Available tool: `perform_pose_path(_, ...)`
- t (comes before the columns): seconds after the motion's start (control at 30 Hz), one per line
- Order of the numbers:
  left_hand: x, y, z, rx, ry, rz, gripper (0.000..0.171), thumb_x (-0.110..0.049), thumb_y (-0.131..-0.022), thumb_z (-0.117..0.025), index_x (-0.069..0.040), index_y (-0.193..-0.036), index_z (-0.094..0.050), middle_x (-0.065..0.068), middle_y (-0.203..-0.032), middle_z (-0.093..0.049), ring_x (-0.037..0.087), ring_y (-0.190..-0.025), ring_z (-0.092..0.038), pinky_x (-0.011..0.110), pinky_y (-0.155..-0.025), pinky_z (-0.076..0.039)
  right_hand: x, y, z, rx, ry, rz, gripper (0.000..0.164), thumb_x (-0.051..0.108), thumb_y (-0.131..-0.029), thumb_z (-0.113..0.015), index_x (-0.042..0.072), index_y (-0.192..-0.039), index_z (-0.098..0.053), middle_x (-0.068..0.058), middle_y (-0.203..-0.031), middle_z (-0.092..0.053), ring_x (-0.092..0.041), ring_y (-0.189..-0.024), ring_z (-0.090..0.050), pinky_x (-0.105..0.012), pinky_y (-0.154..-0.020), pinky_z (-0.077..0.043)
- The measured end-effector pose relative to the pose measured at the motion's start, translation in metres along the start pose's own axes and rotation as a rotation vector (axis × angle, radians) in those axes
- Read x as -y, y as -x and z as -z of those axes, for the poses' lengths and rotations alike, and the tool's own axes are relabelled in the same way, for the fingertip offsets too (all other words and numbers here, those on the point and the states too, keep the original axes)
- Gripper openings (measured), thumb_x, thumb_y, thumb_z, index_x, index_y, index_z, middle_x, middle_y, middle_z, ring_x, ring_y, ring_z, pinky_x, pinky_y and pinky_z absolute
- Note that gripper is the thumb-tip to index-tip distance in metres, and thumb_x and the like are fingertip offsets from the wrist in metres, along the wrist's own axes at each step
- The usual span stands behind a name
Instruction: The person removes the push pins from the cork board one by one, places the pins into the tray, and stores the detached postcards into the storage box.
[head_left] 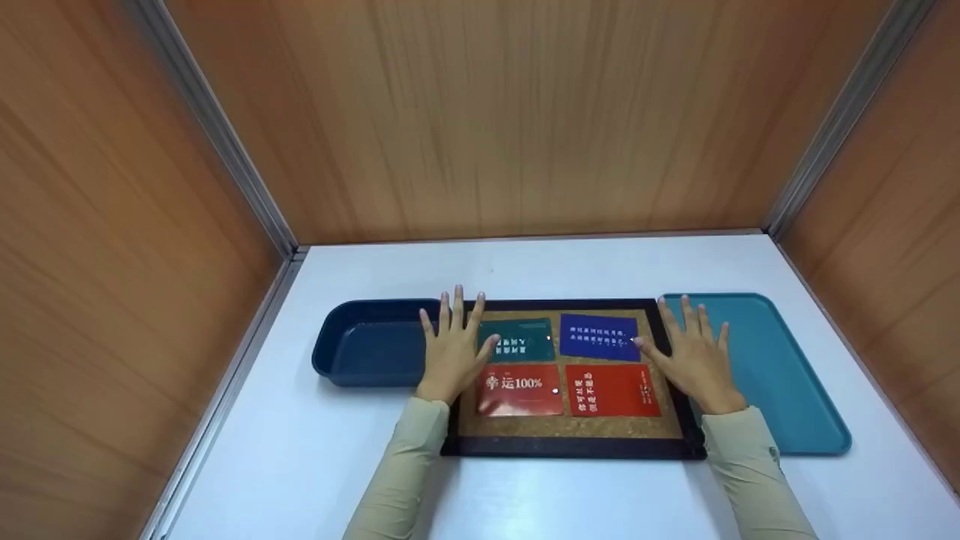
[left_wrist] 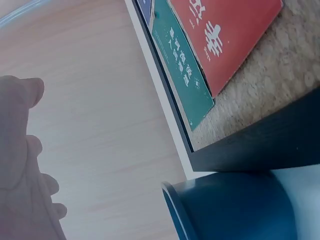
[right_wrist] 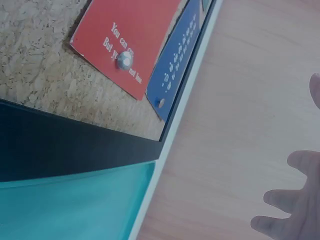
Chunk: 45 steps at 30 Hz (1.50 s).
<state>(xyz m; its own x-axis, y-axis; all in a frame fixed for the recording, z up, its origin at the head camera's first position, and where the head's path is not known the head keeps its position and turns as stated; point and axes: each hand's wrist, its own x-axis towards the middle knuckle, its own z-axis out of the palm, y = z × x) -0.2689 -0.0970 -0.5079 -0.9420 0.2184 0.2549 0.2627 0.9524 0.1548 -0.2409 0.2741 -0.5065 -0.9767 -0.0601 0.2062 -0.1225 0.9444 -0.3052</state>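
My left hand [head_left: 452, 356] hovers with spread, straight fingers over the left edge of a dark-framed cork board [head_left: 517, 427], holding nothing. Spread the same way, my right hand [head_left: 697, 365] is above the board's right edge and the teal tray. Four cards lie on the cork: a green card [head_left: 529, 334], a blue card [head_left: 598, 336], a red card with "100%" [head_left: 519, 401] and another red card [head_left: 619, 390]. In the right wrist view, a silver push pin [right_wrist: 125, 60] sits on one red card and a smaller pin [right_wrist: 161, 103] on the blue card.
A deep navy bin [head_left: 375, 352] stands left of the board. The flat teal tray [head_left: 780, 375] lies on its right. All rest on a white table [head_left: 525, 270], enclosed by wood-grain panels [head_left: 525, 120] at the back and both sides.
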Motion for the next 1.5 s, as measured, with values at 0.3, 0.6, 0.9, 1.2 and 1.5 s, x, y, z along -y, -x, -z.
perform_pose_path(0.3,-0.009,0.005,-0.001,-0.007,0.04,-0.071,0.068,-0.047,-0.099,-0.046,-0.024,-0.156,-0.016,0.01,-0.163,-0.009,0.034,-0.149,-0.01,0.061,-0.118,-0.005,-0.003,0.004,0.004,0.002,-0.129,-0.021,0.074,0.053,-0.098,-0.044,0.007,-0.153,-0.023,-0.027,-0.156,-0.02,-0.05,-0.142,-0.016,-0.07,-0.112,-0.006)
perform_pose_path(0.6,-0.028,0.012,-0.008,-0.004,0.043,-0.18,0.065,-0.046,-0.1,-0.043,-0.022,-0.155,-0.02,0.009,-0.162,-0.013,0.032,-0.149,-0.012,0.059,-0.118,-0.01,-0.005,0.007,0.009,-0.017,-0.318,-0.048,0.063,0.046,-0.099,-0.046,0.002,-0.145,-0.04,-0.027,-0.148,-0.037,-0.048,-0.136,-0.031,-0.067,-0.108,-0.026)
perform_pose_path(0.9,-0.06,0.018,-0.021,0.063,0.04,-0.28,0.061,-0.043,-0.101,-0.042,-0.023,-0.155,-0.02,0.005,-0.162,-0.015,0.028,-0.149,-0.014,0.055,-0.119,-0.012,-0.016,0.007,0.006,0.104,-0.39,-0.026,0.054,0.041,-0.099,-0.05,-0.002,-0.132,-0.055,-0.027,-0.132,-0.053,-0.043,-0.118,-0.051,-0.06,-0.097,-0.043)
perform_pose_path(1.2,-0.09,0.023,-0.036,0.141,0.102,-0.323,0.061,-0.041,-0.101,-0.045,-0.025,-0.155,-0.021,0.001,-0.162,-0.013,0.025,-0.15,-0.013,0.052,-0.12,-0.014,-0.028,0.003,-0.006,0.259,-0.439,0.01,0.038,0.021,-0.098,-0.056,-0.004,-0.126,-0.059,-0.023,-0.12,-0.064,-0.037,-0.106,-0.059,-0.05,-0.085,-0.053)
perform_pose_path(1.5,-0.11,0.031,-0.046,0.192,0.105,-0.37,0.058,-0.041,-0.101,-0.043,-0.027,-0.154,-0.023,-0.001,-0.16,-0.024,0.023,-0.148,-0.022,0.051,-0.119,-0.021,-0.033,0.003,-0.013,0.342,-0.474,0.004,0.033,0.023,-0.096,-0.059,-0.004,-0.115,-0.065,-0.02,-0.11,-0.066,-0.03,-0.099,-0.059,-0.042,-0.081,-0.055)
